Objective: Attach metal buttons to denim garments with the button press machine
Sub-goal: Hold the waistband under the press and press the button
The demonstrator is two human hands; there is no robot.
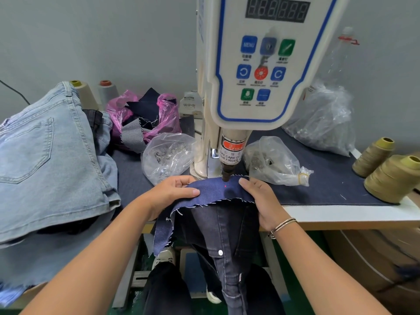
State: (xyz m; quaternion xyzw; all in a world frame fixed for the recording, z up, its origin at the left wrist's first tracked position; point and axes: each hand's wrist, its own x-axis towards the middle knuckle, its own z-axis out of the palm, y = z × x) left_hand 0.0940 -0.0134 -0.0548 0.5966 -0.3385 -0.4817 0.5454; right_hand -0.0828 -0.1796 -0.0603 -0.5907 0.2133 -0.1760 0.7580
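Positioning denim under the button press. A person holds a strip of dark blue denim (218, 189) across the lower die of the button press machine (256, 64), directly below the black punch tip (226, 176). The left hand (172, 192) pinches the strip's left end, thumb lying on top and fingers curled beneath the cloth. The right hand (261, 198) grips the right end, thumb on top near the punch and fingers wrapped under the frayed near edge. Neither hand is spread flat — both are closed on the fabric and keep it taut between them.

The strip's long axis runs left to right, square to the person's line of sight, with the punch above its far edge and roughly midway between the two hands. A red laser dot (225, 186) falls on the cloth just in front of the punch, slightly nearer the right thumb than the left. The coming press appears to depend on this spot marking where the button should sit, with both thumbs kept out to the sides.

A darker denim garment (227, 237) hangs below the strip, bearing one pale button (220, 252). Clear bags of metal parts (168, 153) lie on the table beside the machine column; whether a button is already loaded in the die cannot be told.
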